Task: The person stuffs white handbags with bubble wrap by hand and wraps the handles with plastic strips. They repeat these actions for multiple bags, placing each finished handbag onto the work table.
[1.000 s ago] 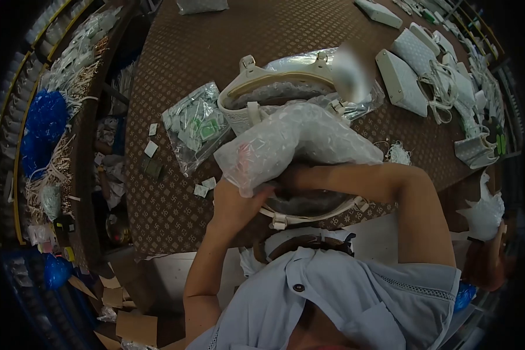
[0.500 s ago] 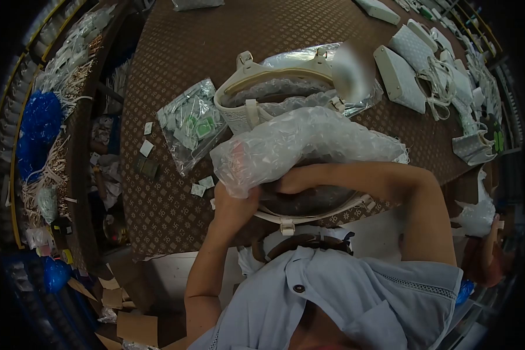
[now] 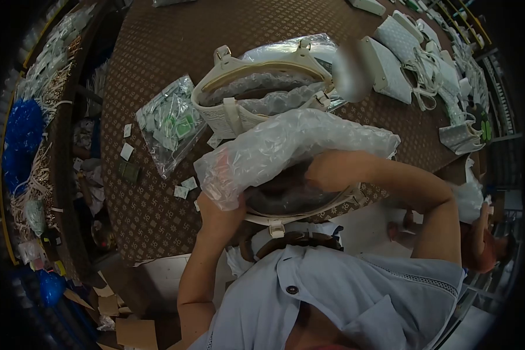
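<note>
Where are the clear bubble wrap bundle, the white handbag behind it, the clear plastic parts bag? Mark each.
clear bubble wrap bundle [image 3: 297, 140], head view, its top
white handbag [image 3: 217, 119], head view, near wall
clear plastic parts bag [image 3: 166, 125], head view, centre

On the brown patterned table [image 3: 175, 52] an open white handbag [image 3: 216, 119] stands far of centre, a clear bag of green and white packets [image 3: 166, 125] lies left of it with small white tags [image 3: 182, 191] near it, more white bags [image 3: 391, 70] crowd the far right, and blue bundles [image 3: 20, 134] sit at the left edge.
</note>
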Demonstrator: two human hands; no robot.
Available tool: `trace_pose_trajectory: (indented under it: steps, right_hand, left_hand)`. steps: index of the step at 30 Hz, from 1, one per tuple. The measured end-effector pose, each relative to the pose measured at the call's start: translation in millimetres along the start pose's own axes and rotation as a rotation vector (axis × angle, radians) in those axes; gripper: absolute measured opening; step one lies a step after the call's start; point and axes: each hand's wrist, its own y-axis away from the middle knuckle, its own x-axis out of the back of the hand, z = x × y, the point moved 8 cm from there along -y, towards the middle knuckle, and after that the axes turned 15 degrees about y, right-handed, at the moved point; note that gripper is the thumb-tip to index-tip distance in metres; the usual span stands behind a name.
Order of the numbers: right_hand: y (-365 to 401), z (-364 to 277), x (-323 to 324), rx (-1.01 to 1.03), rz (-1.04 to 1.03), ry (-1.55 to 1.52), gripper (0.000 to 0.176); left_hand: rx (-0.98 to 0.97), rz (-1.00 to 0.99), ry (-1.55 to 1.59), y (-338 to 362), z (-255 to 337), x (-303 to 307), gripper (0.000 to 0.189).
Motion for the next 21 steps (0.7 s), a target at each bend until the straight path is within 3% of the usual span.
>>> trace_pose_trajectory:
  steps: [4, 6, 13, 15, 16, 18, 21]
  right_hand:
    - [-75, 38, -74, -0.033, -0.134, 0.153, 0.031]
    - [-119, 59, -108, -0.077, 0.049, 0.174, 0.032]
    - [-87, 23, -81, -0.060, -0.038, 0.117, 0.037]
    - [-98, 40, -91, -0.154, 0.091, -0.210, 0.029]
    - [-101, 51, -103, -0.156, 0.092, -0.214, 0.029]
    - [-92, 41, -92, 0.280, 0.490, -0.156, 0.045]
    - [-91, 33, -78, 0.120, 0.335, -0.209, 0.045]
  left_hand:
    - [-0.068, -0.079, -0.049, -2, 8, -10, 0.053]
    - [-0.041, -0.100, -0.039, -2, 7, -11, 0.053]
    - [0.064, -0.023, 0.069, -2, 3, -8, 0.052]
    - [0.054, -0.049, 0.055, -2, 0, -11, 0.054]
    - [0.035, -0.073, 0.035, -3, 0, -13, 0.056]
    - [0.005, -0.050, 0.069, -7, 5, -12, 0.057]
    - [-0.063, -0.008, 0.069, -10, 9, -10, 0.063]
